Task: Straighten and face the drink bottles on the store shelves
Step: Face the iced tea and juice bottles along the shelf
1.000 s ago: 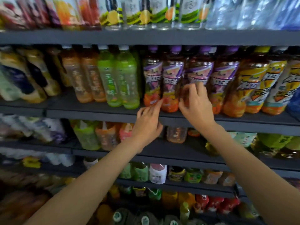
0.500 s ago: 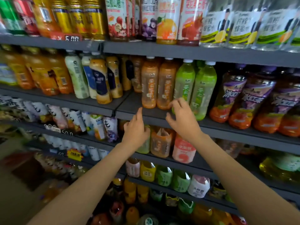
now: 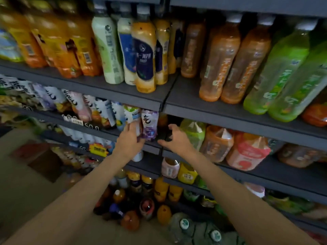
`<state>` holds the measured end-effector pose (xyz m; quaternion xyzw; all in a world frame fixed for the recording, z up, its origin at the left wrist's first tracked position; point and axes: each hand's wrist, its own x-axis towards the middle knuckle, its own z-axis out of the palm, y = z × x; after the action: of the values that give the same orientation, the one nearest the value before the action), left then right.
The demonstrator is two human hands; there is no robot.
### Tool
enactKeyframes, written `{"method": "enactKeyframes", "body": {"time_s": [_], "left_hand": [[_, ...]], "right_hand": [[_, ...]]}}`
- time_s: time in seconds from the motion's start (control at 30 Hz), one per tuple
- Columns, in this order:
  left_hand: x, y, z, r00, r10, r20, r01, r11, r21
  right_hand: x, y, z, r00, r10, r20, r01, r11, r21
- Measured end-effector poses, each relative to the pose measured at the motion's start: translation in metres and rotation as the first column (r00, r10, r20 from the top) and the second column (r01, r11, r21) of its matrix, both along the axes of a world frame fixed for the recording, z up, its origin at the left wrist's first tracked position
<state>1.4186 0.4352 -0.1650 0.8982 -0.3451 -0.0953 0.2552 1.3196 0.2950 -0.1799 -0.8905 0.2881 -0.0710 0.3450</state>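
Rows of drink bottles fill the dark grey shelves (image 3: 230, 119). My left hand (image 3: 130, 141) is at the second shelf, its fingers round the lower part of a white-and-blue labelled bottle (image 3: 132, 113); its thumb lies by the base of the purple-labelled bottle (image 3: 150, 123) next to it. My right hand (image 3: 177, 140) hovers just right of that, fingers loosely spread at the dark gap before a green bottle (image 3: 194, 132), and it holds nothing. Above stand a navy-labelled bottle (image 3: 144, 55), orange tea bottles (image 3: 219, 62) and green tea bottles (image 3: 283, 68).
Orange juice bottles (image 3: 58, 43) fill the upper shelf's left end. Small bottles (image 3: 185, 174) and price tags (image 3: 91, 127) line the lower shelves. Large bottles (image 3: 184, 225) stand on the floor at the bottom. A brown box (image 3: 39, 156) sits on the floor at left.
The view has swung left and down. Both hands dropped from the upper shelf's edge to the shelf below, and my left hand has taken hold of a white-and-blue bottle.
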Motion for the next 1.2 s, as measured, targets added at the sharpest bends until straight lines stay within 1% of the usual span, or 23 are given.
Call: {"method": "enactKeyframes", "body": {"time_s": [0.07,0.13,0.27,0.33,0.43,0.5,0.57,0.6,0.67,0.73,0.8,0.9,0.97,1.03,1.1,1.2], "left_hand": [[0.021,0.004,-0.009,0.998,-0.054,-0.025,0.054,0.999,0.007],[0.044,0.007,-0.019,0.992,-0.120,-0.031,0.120,0.993,0.001],[0.080,0.009,-0.038,0.986,-0.158,-0.053,0.157,0.987,-0.026],[0.090,0.006,-0.047,0.983,-0.171,-0.066,0.169,0.985,-0.043],[0.097,-0.004,-0.057,0.989,-0.129,-0.065,0.120,0.985,-0.120],[0.104,-0.013,-0.063,0.996,-0.043,-0.077,0.025,0.975,-0.220],[0.114,-0.023,-0.069,0.988,0.056,-0.146,-0.101,0.942,-0.320],[0.118,-0.029,-0.071,0.981,0.076,-0.176,-0.134,0.929,-0.344],[0.119,-0.043,-0.075,0.973,0.119,-0.199,-0.181,0.924,-0.337],[0.115,-0.057,-0.077,0.955,0.213,-0.207,-0.269,0.914,-0.302],[0.109,-0.063,-0.080,0.934,0.271,-0.234,-0.333,0.898,-0.287],[0.104,-0.055,-0.090,0.927,0.262,-0.268,-0.341,0.885,-0.315],[0.106,-0.049,-0.098,0.930,0.233,-0.285,-0.329,0.874,-0.358],[0.111,-0.046,-0.105,0.931,0.219,-0.290,-0.331,0.841,-0.428],[0.117,-0.045,-0.113,0.928,0.250,-0.276,-0.359,0.798,-0.484],[0.125,-0.045,-0.119,0.927,0.292,-0.237,-0.374,0.775,-0.509]], "right_hand": [[0.025,0.009,-0.017,0.994,-0.112,0.021,0.108,0.986,0.124],[0.051,0.019,-0.031,0.972,-0.229,0.047,0.214,0.953,0.216],[0.093,0.026,-0.047,0.874,-0.471,0.119,0.405,0.841,0.358],[0.105,0.025,-0.049,0.840,-0.526,0.137,0.439,0.805,0.399],[0.118,0.023,-0.055,0.808,-0.567,0.158,0.496,0.800,0.336],[0.121,0.026,-0.063,0.784,-0.585,0.208,0.522,0.802,0.290],[0.123,0.027,-0.070,0.782,-0.572,0.248,0.526,0.819,0.230],[0.122,0.026,-0.073,0.781,-0.568,0.261,0.531,0.823,0.203],[0.123,0.025,-0.077,0.771,-0.562,0.299,0.542,0.826,0.155],[0.126,0.024,-0.079,0.754,-0.571,0.326,0.564,0.816,0.125],[0.128,0.024,-0.077,0.753,-0.577,0.318,0.570,0.812,0.123],[0.126,0.021,-0.076,0.779,-0.569,0.262,0.549,0.822,0.153],[0.122,0.021,-0.077,0.785,-0.564,0.255,0.533,0.826,0.185],[0.122,0.024,-0.081,0.782,-0.562,0.272,0.529,0.827,0.189],[0.128,0.030,-0.085,0.779,-0.554,0.294,0.519,0.833,0.192],[0.140,0.041,-0.091,0.754,-0.553,0.356,0.514,0.833,0.204]]}}
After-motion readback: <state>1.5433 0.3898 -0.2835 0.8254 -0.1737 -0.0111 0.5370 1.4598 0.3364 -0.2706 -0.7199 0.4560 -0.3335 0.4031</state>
